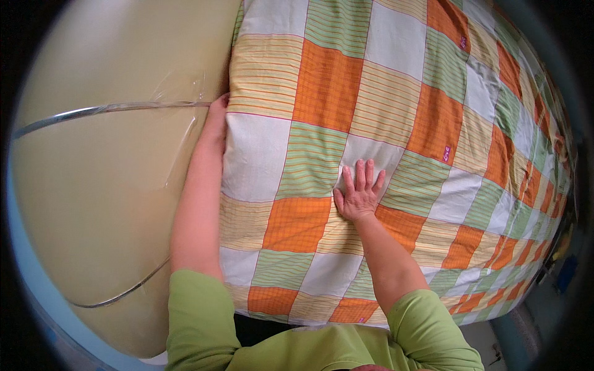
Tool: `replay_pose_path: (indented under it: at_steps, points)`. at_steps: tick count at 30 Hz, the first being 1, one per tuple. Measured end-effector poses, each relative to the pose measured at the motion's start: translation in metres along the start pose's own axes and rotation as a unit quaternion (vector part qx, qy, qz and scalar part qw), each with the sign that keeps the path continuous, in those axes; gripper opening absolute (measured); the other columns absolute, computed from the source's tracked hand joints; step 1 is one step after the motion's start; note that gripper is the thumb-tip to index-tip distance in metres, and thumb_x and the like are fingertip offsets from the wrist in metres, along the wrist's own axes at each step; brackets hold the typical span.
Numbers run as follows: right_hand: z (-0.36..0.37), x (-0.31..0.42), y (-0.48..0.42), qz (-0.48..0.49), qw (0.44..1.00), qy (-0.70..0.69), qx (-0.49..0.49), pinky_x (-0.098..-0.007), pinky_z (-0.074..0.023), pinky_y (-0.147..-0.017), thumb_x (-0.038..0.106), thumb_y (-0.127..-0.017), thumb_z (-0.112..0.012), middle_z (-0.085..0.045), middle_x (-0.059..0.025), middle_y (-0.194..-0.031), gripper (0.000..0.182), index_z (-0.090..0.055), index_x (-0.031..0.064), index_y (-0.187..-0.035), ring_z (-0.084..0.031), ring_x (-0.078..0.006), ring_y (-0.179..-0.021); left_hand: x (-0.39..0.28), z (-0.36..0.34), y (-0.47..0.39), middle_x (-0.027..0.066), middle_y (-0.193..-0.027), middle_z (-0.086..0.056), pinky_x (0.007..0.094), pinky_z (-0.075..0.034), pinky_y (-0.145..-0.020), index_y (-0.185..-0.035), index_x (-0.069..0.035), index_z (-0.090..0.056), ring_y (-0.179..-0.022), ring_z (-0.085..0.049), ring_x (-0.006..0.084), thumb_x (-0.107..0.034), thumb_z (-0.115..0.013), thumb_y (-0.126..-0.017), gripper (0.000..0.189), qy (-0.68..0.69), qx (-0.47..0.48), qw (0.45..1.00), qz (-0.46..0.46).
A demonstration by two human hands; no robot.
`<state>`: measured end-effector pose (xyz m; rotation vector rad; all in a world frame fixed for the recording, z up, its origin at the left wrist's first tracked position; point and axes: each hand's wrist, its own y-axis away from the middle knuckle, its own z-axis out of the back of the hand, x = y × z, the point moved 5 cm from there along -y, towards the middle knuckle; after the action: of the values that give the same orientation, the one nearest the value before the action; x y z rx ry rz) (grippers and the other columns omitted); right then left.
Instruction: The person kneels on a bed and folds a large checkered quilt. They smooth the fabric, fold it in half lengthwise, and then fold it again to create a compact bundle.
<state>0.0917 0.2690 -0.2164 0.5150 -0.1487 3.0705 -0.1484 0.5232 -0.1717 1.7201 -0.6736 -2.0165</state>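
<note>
A checked bed sheet point(325, 83) in orange, green, white and striped yellow covers a mattress. My right hand point(359, 197) lies palm down on it, fingers spread, on a white square with nothing held. Faint creases run through the cloth around that hand. At the sheet's left edge, my left hand point(219, 118) reaches into the narrow gap between the mattress side and a cream padded headboard point(116, 185). Its fingers are hidden there, so I cannot see whether they grip anything.
Shiny metal trim strips point(111, 107) cross the headboard, and clear plastic film clings near its edge. Beyond the headboard is a pale blue wall point(60, 306). Looser folds point(519, 185) gather on the sheet's right side. Floor point(478, 341) shows at the lower right.
</note>
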Motion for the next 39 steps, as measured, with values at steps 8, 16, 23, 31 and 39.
replay_pose_path:
  at_steps: [8,16,23,31,39]
  points:
    - [0.003,0.005,-0.003,0.013,1.000,-0.013,0.002,-0.0609,-0.0034,-0.102,0.040,-0.074,-0.055,-0.020,-0.0158,-0.141,0.067,-0.030,0.0163,-0.132,-0.012,-0.0386,-0.132,0.019,-0.030,-0.002,0.0108,-0.109,-0.060,0.0314,-0.043,-0.085,-0.116,-0.007,-0.055,-0.100,-0.055,0.0208,-0.029,-0.041,-0.090,0.037,0.040,0.076,0.987,0.134]
    - [0.001,0.004,-0.002,0.003,1.000,-0.009,0.008,-0.0619,-0.0034,-0.101,0.042,-0.075,-0.055,-0.022,-0.0155,-0.140,0.065,-0.033,0.0170,-0.131,-0.012,-0.0383,-0.132,-0.018,-0.048,-0.011,0.0110,-0.113,-0.057,0.0324,-0.043,-0.086,-0.118,-0.007,-0.052,-0.101,-0.054,0.0221,-0.035,-0.042,-0.090,0.041,-0.027,0.033,0.998,0.054]
    - [0.001,0.004,-0.002,-0.001,1.000,-0.008,0.014,-0.0621,-0.0038,-0.101,0.043,-0.075,-0.055,-0.022,-0.0152,-0.140,0.064,-0.034,0.0170,-0.130,-0.011,-0.0375,-0.133,-0.066,-0.062,-0.024,0.0111,-0.109,-0.058,0.0334,-0.046,-0.082,-0.119,-0.004,-0.049,-0.096,-0.056,0.0223,-0.042,-0.050,-0.086,0.050,0.158,0.135,0.977,0.051]
    - [0.002,0.003,-0.002,0.002,1.000,-0.009,0.006,-0.0619,-0.0035,-0.102,0.041,-0.073,-0.056,-0.021,-0.0156,-0.140,0.067,-0.033,0.0167,-0.131,-0.012,-0.0385,-0.132,-0.070,-0.064,-0.048,0.0155,-0.105,-0.060,0.0372,-0.051,-0.079,-0.112,0.000,-0.053,-0.093,-0.060,0.0248,-0.040,-0.054,-0.085,0.048,0.276,0.292,0.915,-0.030]
    - [0.001,0.004,-0.002,0.013,1.000,-0.009,-0.003,-0.0640,-0.0055,-0.100,0.040,-0.073,-0.056,-0.023,-0.0173,-0.139,0.068,-0.031,0.0146,-0.131,-0.015,-0.0412,-0.131,-0.060,-0.065,-0.056,0.0145,-0.110,-0.057,0.0361,-0.049,-0.080,-0.116,-0.002,-0.050,-0.096,-0.057,0.0238,-0.049,-0.046,-0.086,0.056,0.288,0.232,0.929,-0.028]
